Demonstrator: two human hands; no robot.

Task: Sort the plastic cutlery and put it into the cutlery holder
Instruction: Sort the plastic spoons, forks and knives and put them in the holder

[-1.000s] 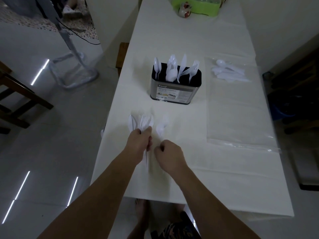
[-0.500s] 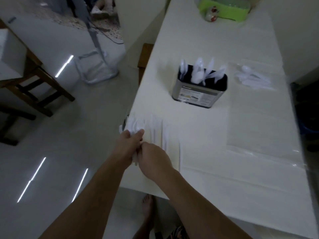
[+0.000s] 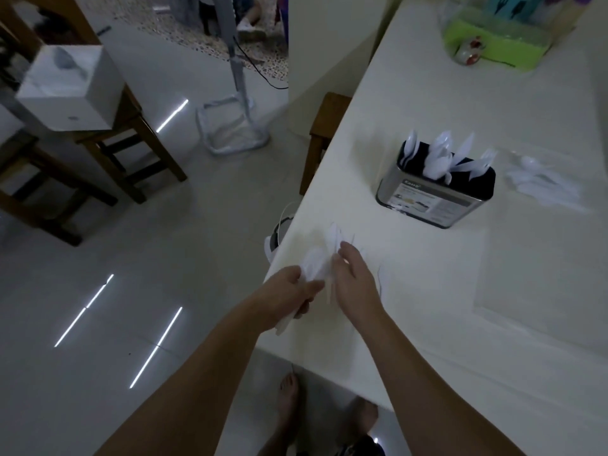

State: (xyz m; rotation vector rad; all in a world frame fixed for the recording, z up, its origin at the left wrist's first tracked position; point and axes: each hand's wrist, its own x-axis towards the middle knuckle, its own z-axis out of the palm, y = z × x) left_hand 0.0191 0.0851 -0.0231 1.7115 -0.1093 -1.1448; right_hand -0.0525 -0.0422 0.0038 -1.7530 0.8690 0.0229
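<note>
**White cutlery gathered at the table's near edge**

Dim room with pale floor tiles at 9 o'clock; long white table (image 3: pixel 427 103) running from 5 o'clock up toward 1 o'clock. Near its left edge, at centre frame: left hand (image 3: pixel 289 292) curled round a bundle of white plastic cutlery (image 3: pixel 317 266), handle ends poking out below the palm, heads fanned up toward 12 o'clock. Right hand (image 3: pixel 357 281) just beside it at 3 o'clock, fingers relaxed and loosely extended, fingertips touching the top of the bundle; cannot tell whether pinching any single piece. More blurred white pieces lying on the table just past the right hand.

At 2 o'clock from the hands, well apart: metal cutlery holder (image 3: pixel 434 192) with black rim, upright, already stocked with white spoons, forks and knives. At 3 o'clock of the holder, loose pile of spoons (image 3: pixel 543 185) on a clear plastic sheet. Far end, 1 o'clock: green container (image 3: pixel 493 44). Off the table at 10 o'clock: wooden stool (image 3: pixel 115 153) carrying a white box (image 3: pixel 69 90).
</note>
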